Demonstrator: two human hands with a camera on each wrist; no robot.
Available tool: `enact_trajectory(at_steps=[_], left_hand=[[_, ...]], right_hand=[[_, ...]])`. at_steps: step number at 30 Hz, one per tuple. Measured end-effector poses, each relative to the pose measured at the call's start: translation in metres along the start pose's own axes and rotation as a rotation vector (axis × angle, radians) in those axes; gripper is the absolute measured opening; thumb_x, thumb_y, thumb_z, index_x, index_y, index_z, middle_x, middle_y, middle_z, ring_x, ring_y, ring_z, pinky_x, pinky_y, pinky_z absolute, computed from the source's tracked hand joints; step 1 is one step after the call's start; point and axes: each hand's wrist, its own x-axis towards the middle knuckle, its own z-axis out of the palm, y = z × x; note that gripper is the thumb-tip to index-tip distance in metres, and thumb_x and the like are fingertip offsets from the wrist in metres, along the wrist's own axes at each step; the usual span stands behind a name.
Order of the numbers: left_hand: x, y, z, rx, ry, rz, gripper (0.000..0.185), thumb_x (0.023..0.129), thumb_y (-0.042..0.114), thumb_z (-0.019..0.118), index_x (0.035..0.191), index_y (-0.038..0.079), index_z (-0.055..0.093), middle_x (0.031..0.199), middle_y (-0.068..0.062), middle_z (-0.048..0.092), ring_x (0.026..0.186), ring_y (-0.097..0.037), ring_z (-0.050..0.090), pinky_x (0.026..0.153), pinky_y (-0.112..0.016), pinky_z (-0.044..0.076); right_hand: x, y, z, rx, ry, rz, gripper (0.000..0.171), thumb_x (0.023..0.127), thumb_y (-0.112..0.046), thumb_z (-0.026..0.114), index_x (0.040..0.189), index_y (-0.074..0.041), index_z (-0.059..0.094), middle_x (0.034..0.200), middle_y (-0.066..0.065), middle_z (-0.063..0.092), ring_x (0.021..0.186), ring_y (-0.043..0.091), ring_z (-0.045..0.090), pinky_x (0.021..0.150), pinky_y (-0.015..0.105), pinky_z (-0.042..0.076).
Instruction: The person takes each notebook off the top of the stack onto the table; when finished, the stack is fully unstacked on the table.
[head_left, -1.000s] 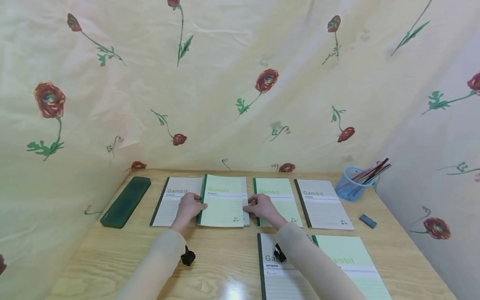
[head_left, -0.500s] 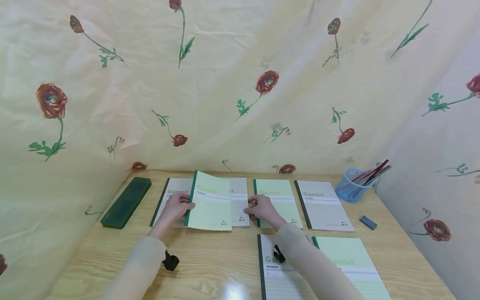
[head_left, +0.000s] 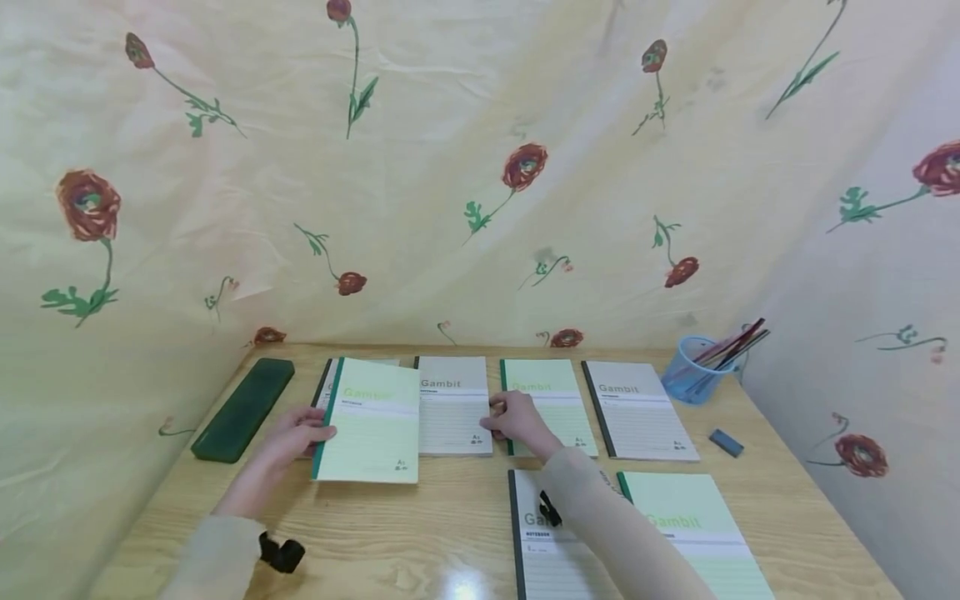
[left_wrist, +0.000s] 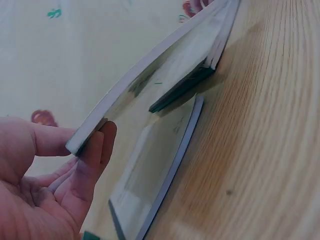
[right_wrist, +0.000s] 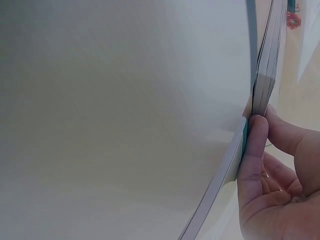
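Note:
My left hand (head_left: 287, 439) pinches a pale green notebook (head_left: 377, 437) by its dark green spine. The notebook is raised and slightly tilted, its front edge over the table. It covers most of a grey notebook (head_left: 320, 392) lying behind it. In the left wrist view, thumb and fingers clasp the spine of the green notebook (left_wrist: 120, 90) from both sides. My right hand (head_left: 525, 421) holds the right edge of a second grey notebook (head_left: 452, 421) between thumb and forefinger, overlapping a green notebook (head_left: 555, 400). The right wrist view shows the page edges (right_wrist: 265, 90) at those fingertips.
Another grey notebook (head_left: 637, 412) lies farther right. In front are a grey notebook (head_left: 558, 562), partly under my right forearm, and a green one (head_left: 697, 533). A dark green case (head_left: 243, 408) lies at left; a blue pencil cup (head_left: 690, 375) and small blue block (head_left: 726, 442) at right.
My left hand has drawn the green notebook left and toward me, off the middle grey notebook and over the left one. My right hand has stayed at the grey notebook's edge.

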Motion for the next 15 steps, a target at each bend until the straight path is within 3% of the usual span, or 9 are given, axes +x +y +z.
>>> enact_trajectory(at_steps=[7, 15], left_hand=[[-0.041, -0.011, -0.032, 0.027, -0.013, -0.009, 0.056, 0.093, 0.009, 0.068, 0.135, -0.017, 0.043, 0.108, -0.016, 0.068, 0.082, -0.017, 0.063, 0.069, -0.033, 0.053], [-0.072, -0.038, -0.049, 0.046, -0.084, -0.162, 0.063, 0.092, 0.014, 0.072, 0.134, -0.019, 0.04, 0.11, -0.016, 0.068, 0.092, -0.022, 0.064, 0.079, -0.039, 0.053]], right_hand=[[-0.002, -0.001, -0.002, -0.005, 0.001, -0.011, 0.05, 0.089, -0.01, 0.076, 0.132, 0.006, 0.057, 0.084, 0.007, 0.064, 0.066, 0.016, 0.063, 0.061, 0.028, 0.054], [-0.002, 0.002, -0.002, -0.02, 0.01, -0.01, 0.05, 0.088, -0.011, 0.076, 0.132, 0.006, 0.058, 0.084, 0.007, 0.063, 0.065, 0.015, 0.064, 0.061, 0.028, 0.054]])
